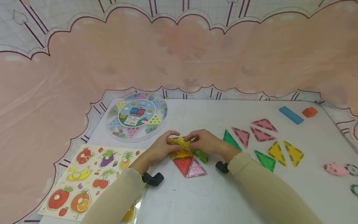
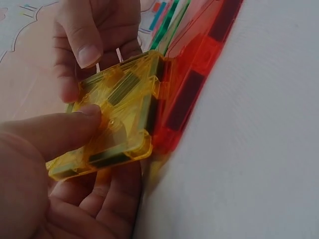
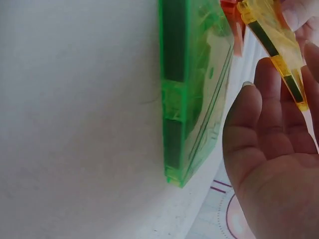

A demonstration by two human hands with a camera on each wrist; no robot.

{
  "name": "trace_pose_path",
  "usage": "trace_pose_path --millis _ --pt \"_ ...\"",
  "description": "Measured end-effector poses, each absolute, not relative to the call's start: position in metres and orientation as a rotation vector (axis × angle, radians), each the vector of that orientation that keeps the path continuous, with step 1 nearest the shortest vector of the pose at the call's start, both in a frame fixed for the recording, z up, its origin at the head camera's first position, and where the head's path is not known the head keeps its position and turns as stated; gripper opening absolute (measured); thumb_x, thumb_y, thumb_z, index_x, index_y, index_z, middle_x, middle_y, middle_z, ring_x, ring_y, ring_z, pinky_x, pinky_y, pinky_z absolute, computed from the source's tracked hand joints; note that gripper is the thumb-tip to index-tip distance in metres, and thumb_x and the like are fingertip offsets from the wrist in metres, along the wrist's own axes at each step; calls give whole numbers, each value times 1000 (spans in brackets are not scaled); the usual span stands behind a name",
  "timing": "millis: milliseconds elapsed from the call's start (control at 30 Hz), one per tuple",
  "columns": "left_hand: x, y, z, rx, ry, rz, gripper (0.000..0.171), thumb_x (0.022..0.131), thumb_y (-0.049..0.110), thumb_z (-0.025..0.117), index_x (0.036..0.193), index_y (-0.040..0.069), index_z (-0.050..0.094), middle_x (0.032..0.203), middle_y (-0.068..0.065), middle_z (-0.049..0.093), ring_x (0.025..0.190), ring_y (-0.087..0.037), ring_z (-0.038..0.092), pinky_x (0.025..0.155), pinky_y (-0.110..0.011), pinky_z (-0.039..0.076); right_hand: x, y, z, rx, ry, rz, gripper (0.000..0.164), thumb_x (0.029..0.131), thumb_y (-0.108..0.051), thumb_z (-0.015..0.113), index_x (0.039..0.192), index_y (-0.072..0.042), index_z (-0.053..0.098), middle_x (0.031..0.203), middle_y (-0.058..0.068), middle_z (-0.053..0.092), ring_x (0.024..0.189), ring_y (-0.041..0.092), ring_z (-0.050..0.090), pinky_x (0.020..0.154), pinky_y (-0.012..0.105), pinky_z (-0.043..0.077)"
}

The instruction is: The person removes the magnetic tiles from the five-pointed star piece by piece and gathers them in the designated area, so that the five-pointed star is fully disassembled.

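Observation:
Yellow magnetic tiles (image 1: 181,152) form a square, tilted up from the table in the left wrist view. My left hand (image 1: 160,146) grips them, thumb on the upper face and fingers underneath. At their far edge is my right hand (image 1: 208,141), its fingers and thumb either side of the yellow corner (image 3: 293,89). Right against the yellow edge lies a red triangular tile (image 1: 183,165), with a pink triangular tile (image 1: 196,169) beside it. A green triangular tile (image 1: 201,156) lies partly under the right hand; it looms close in the right wrist view.
Loose triangles lie to the right: pink (image 1: 264,124), green (image 1: 265,160) and yellow (image 1: 293,153). Behind them are a blue block (image 1: 291,115) and an orange block (image 1: 309,112). A pink pig figure (image 1: 335,169) sits far right. Leftward are a fruit board (image 1: 67,169) and a round Chinese checkers set (image 1: 137,116).

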State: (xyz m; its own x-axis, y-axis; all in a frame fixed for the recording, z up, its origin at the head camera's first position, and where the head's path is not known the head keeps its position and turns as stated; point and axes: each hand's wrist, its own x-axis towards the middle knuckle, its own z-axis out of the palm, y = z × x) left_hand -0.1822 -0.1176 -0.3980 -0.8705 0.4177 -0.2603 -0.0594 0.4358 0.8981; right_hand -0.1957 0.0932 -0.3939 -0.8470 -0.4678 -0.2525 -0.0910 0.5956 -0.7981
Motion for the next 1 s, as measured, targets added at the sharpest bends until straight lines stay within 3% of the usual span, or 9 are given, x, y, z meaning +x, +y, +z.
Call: trace_pose_path --millis 267,400,533,1000 --pt "-188 -121 -414 204 2195 1461 52 80 24 68 124 20 41 92 -5 64 87 -18 58 86 -34 40 -195 92 -396 -326 2461 -1139 15 84 -16 62 95 -25 66 108 -6 55 89 16 52 74 28 47" --pt "-188 -121 -420 159 2275 1425 53 77 30 70 121 20 44 86 -4 59 79 -17 55 75 -31 41 -195 92 -396 -230 2483 -1183 13 83 -17 63 93 -25 64 108 -5 55 87 16 54 73 28 48" --pt "-187 -121 -420 112 2346 1364 49 74 35 72 115 21 49 77 -7 47 72 -19 47 63 -32 36 -200 99 -395 -159 2464 -1320 10 82 -17 63 92 -21 62 104 -3 56 86 17 56 71 29 48" --pt "-187 -120 -424 166 2368 1380 40 75 30 72 108 17 53 73 -5 47 74 -18 51 68 -31 38 -220 153 -378 -195 2461 -1441 28 80 -15 65 106 -9 57 109 8 52 91 20 57 76 35 48"
